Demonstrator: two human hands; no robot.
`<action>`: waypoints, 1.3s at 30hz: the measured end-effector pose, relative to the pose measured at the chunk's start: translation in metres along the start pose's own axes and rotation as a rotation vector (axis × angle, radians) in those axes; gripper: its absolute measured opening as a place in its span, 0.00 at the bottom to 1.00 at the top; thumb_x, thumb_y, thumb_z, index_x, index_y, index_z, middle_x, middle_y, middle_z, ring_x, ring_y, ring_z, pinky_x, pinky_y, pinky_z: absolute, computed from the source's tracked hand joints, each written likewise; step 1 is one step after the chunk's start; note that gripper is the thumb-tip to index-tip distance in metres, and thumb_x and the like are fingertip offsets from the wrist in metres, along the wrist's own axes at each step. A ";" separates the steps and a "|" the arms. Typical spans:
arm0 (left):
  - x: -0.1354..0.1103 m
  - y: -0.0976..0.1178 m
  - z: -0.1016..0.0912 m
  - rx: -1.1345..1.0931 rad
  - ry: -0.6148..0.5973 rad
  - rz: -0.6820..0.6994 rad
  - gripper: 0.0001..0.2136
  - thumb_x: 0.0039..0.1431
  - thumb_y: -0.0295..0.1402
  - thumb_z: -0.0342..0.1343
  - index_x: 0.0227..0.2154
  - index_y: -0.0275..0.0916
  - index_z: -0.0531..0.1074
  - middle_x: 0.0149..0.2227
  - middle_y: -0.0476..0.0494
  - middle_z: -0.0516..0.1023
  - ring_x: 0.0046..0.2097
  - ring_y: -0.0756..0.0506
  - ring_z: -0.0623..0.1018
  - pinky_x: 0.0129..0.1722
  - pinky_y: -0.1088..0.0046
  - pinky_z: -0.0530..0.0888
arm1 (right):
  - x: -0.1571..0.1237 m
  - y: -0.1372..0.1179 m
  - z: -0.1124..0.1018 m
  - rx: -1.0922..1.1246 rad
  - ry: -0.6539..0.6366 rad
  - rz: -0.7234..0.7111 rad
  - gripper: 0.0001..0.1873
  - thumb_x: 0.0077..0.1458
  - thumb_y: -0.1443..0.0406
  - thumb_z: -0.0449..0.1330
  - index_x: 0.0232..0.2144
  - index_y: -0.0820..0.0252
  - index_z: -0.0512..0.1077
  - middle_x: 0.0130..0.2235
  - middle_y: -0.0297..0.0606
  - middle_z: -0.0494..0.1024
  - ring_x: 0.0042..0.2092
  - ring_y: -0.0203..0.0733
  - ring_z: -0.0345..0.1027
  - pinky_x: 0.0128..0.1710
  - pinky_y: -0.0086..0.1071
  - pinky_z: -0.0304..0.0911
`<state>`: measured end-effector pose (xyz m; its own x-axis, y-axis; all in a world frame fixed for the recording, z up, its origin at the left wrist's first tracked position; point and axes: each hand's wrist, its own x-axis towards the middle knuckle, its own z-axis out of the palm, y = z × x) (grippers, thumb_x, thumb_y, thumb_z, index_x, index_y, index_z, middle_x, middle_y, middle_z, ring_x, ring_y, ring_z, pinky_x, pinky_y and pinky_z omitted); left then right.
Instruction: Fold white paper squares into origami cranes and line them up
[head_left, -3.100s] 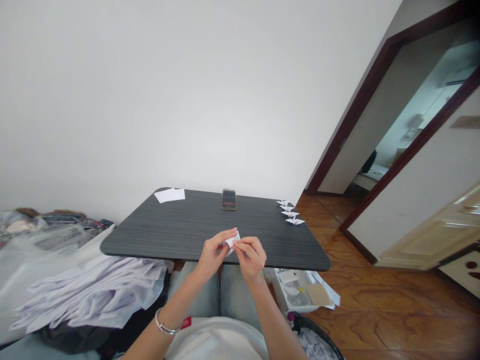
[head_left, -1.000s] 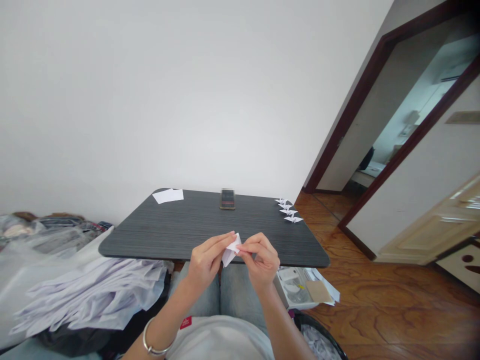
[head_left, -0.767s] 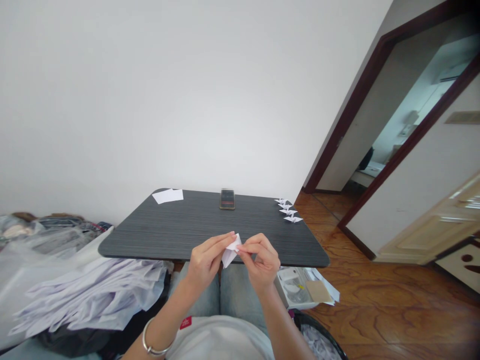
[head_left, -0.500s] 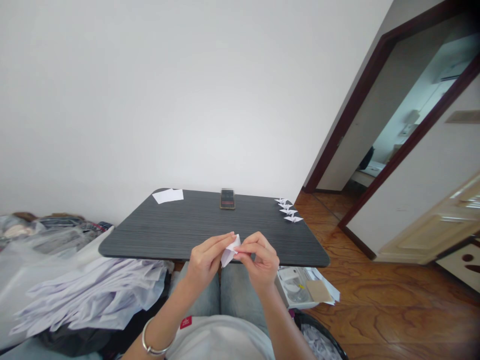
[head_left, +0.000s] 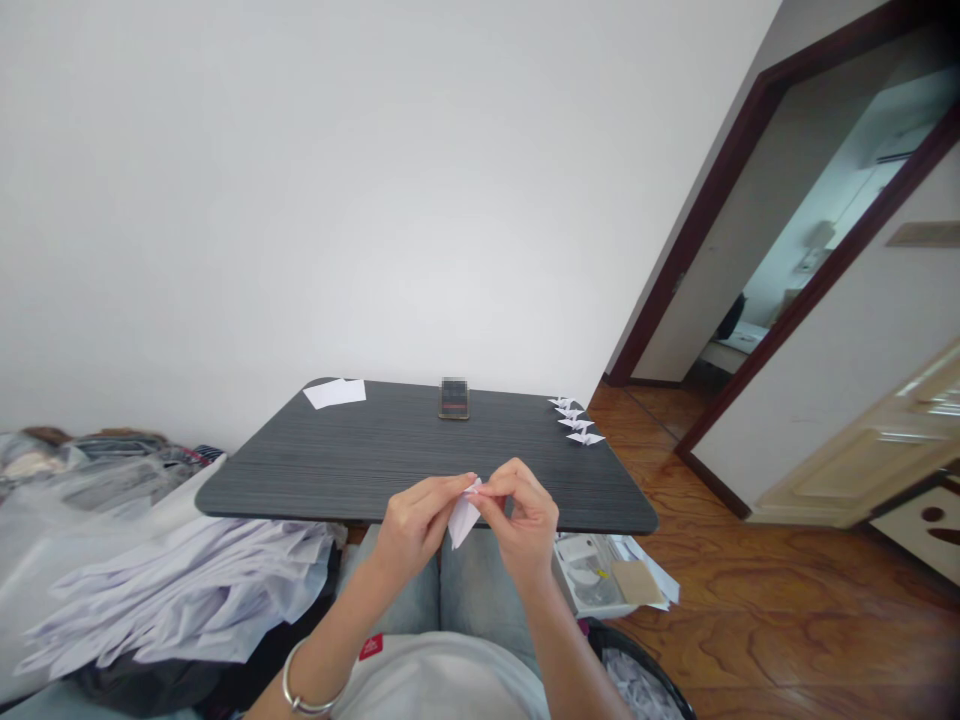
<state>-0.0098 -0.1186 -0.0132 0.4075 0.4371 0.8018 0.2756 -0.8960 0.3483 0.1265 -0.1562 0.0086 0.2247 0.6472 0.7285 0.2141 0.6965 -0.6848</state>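
Between my hands, just above the table's front edge, is a small folded piece of white paper. My left hand grips it from the left, fingertips near its top. From the right, my right hand pinches the paper's upper edge between thumb and forefinger. The paper's lower part hangs down as a pointed, layered shape; its upper tip is partly covered by my fingers. At the table's right end stand several folded white paper cranes in a row.
White paper sheets lie at the back left of the dark table. A phone-like device stands at the back middle. Below right are a box of items and a bin. White cloth is piled on the left.
The folded paper has turned and narrowed, its lower part now hanging downward. My right fingers have moved up to its top edge, closer to my left fingertips.
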 end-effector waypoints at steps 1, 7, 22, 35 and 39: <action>0.001 0.001 0.000 -0.008 0.002 -0.054 0.13 0.56 0.23 0.47 0.42 0.38 0.70 0.40 0.42 0.77 0.40 0.48 0.76 0.38 0.75 0.73 | 0.000 0.002 0.000 -0.010 0.010 0.022 0.03 0.45 0.70 0.61 0.23 0.58 0.72 0.23 0.31 0.65 0.25 0.33 0.58 0.23 0.27 0.55; 0.006 0.005 0.001 -0.036 0.108 -0.426 0.11 0.56 0.30 0.49 0.37 0.35 0.74 0.36 0.42 0.79 0.31 0.48 0.78 0.27 0.78 0.73 | -0.002 0.021 0.002 -0.012 0.046 0.272 0.07 0.46 0.66 0.59 0.32 0.60 0.69 0.25 0.30 0.64 0.24 0.31 0.58 0.22 0.24 0.55; 0.005 0.000 0.003 -0.067 0.102 -0.242 0.14 0.51 0.23 0.51 0.41 0.38 0.70 0.42 0.41 0.74 0.44 0.45 0.72 0.38 0.70 0.72 | -0.012 0.030 0.008 0.133 -0.061 0.461 0.15 0.52 0.63 0.54 0.43 0.62 0.64 0.22 0.31 0.72 0.23 0.36 0.65 0.22 0.26 0.59; 0.004 0.007 0.005 0.042 0.174 0.176 0.11 0.44 0.20 0.60 0.32 0.37 0.71 0.34 0.44 0.76 0.37 0.48 0.73 0.36 0.70 0.72 | -0.012 0.024 0.005 -0.069 -0.048 0.360 0.15 0.53 0.68 0.51 0.44 0.63 0.65 0.20 0.31 0.70 0.26 0.37 0.66 0.27 0.28 0.62; 0.003 0.008 0.006 0.047 0.177 0.192 0.11 0.45 0.20 0.59 0.33 0.37 0.71 0.34 0.44 0.76 0.37 0.48 0.74 0.36 0.70 0.73 | -0.011 0.022 0.006 -0.057 -0.045 0.368 0.15 0.53 0.67 0.51 0.44 0.62 0.64 0.19 0.30 0.68 0.26 0.38 0.66 0.27 0.28 0.61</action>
<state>-0.0010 -0.1240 -0.0115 0.2992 0.2354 0.9247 0.2500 -0.9546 0.1621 0.1234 -0.1465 -0.0147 0.2549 0.8647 0.4328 0.1798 0.3974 -0.8999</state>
